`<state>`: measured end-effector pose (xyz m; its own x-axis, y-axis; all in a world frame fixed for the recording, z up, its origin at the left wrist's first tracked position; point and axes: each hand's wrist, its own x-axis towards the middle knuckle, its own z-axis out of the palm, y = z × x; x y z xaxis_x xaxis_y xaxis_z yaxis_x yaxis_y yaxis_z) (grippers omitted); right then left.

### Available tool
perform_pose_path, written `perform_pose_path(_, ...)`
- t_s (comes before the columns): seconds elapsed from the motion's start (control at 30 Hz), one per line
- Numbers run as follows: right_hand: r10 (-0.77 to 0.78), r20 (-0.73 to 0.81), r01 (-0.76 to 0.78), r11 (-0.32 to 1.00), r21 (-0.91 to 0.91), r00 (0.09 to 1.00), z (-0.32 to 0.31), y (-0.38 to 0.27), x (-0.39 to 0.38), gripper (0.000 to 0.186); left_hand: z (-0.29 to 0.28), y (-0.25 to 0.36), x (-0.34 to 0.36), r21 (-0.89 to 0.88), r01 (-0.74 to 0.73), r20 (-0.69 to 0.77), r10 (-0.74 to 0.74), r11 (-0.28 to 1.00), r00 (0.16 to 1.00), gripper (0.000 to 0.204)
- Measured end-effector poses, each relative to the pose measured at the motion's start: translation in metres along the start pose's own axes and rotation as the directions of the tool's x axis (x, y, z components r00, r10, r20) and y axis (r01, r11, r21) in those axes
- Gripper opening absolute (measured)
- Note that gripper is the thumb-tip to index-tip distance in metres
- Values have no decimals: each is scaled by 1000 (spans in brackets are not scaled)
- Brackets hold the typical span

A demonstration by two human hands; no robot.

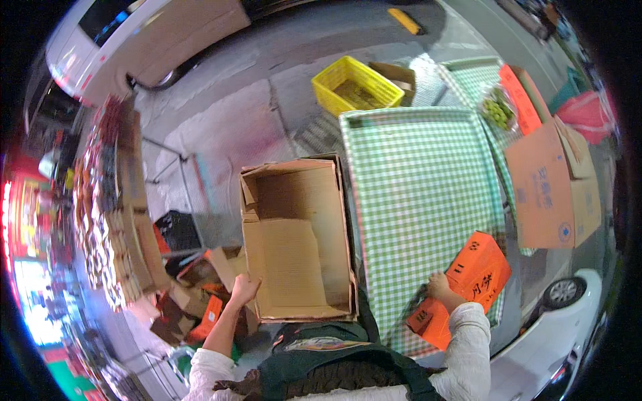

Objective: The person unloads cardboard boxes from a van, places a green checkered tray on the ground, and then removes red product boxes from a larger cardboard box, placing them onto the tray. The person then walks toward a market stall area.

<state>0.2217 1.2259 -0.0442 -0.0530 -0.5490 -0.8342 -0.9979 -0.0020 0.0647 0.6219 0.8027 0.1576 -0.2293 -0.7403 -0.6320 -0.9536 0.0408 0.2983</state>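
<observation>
An open, worn cardboard box [284, 267] stands upright in the middle, a flattish piece lying inside. My left hand [245, 289] grips its left edge near the bottom corner. My right hand [443, 291] is closed on an orange printed carton [480, 267], over the lower part of a green checked-cloth surface [418, 174] with a raised rim. A second orange piece [431, 324] lies below that hand, partly hidden by it and a dark thing beside it.
Beyond are a yellow crate [354, 87], a bag of green fruit [498, 107] and a large carton [542, 190]. Stacked goods [114, 200] and loose cardboard [194, 297] are at left. A white van [154, 33] and white car [535, 347] flank the workspace.
</observation>
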Motion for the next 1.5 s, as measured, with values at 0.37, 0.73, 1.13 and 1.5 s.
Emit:
perform_pose_path(0.37,-214,419,160,974,161,882,-123,87,-96,44,108,-276,-95,-107,278,-68,-286,955,956,27)
perform_pose_path(0.73,-374,-649,618,763,191,663,-504,-232,-114,20,121,-401,-190,-815,442,-88,-833,376,546,33)
perform_pose_path(1.13,-829,-559,983,93,-155,-9,-561,-695,-26,21,15,-616,-208,-767,473,-270,-887,434,376,31)
perform_pose_path(1.5,-778,-627,957,209,-203,37,-504,-877,72,61,55,-676,-120,-852,-313,-502,-823,419,266,51)
